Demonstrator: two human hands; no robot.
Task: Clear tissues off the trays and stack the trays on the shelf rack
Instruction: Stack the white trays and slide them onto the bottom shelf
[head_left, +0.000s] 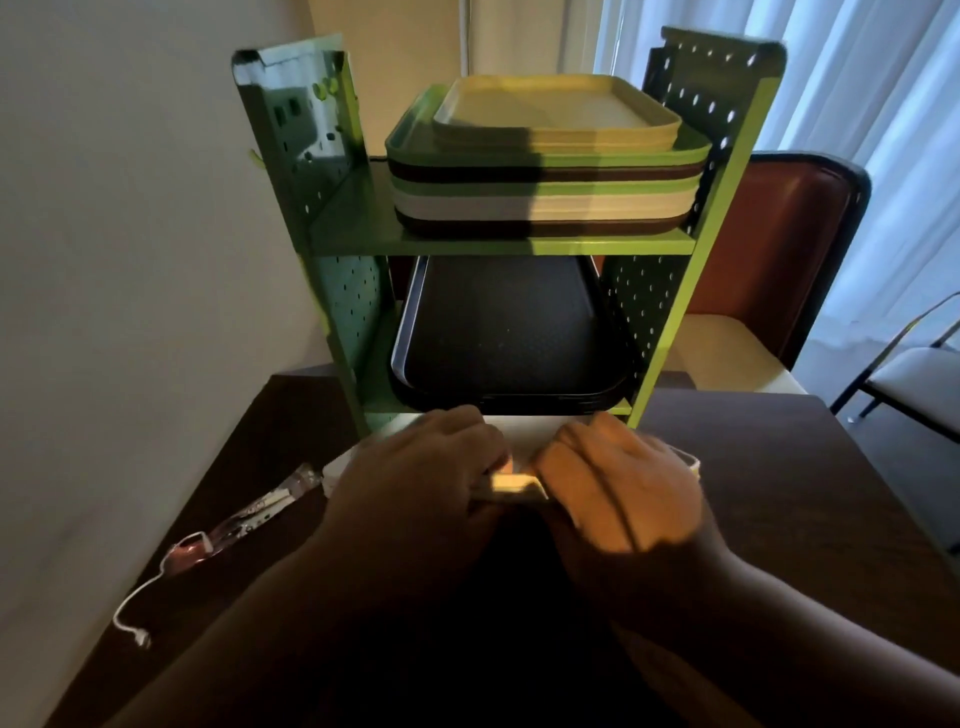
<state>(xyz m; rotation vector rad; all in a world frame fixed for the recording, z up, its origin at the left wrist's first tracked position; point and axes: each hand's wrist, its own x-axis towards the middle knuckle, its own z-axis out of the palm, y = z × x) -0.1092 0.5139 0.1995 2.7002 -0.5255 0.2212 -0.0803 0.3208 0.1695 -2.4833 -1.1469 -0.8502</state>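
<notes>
On the dark tabletop (779, 467), a pale tray (511, 488) is gripped along its near edge by the left hand (415, 467) and right hand (618, 488), set close together with fingers curled over the rim. The tray's long axis appears to run left to right, though much is hidden. Straight ahead stands the green shelf rack (498, 248), where dark trays (498, 332) are stacked below and a mixed stack (545, 171) above, both hands equally near.

Green perforated rack (675, 312) — black trays (498, 332), dark-brown table (779, 467)
</notes>
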